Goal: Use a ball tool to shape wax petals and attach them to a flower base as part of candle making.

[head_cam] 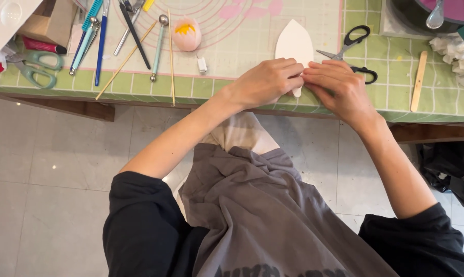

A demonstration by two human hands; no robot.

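While fingers pinch white petal point(294, 47), wrists bent

Table point(139, 91): green grid mat point(396, 66), black scissors point(356, 51), wooden stick point(419, 81), white petal-shaped piece point(293, 43), perhaps foam.

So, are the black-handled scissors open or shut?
Open: the black-handled scissors lie on the green mat, blades spread apart beside the right hand.

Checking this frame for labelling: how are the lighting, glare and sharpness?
Head view: even, soft light; faint shadow under the left hand and right hand on the white petal-shaped piece; small glare spot on the floor tile; sharp throughout, straight edges bowing slightly near the borders.
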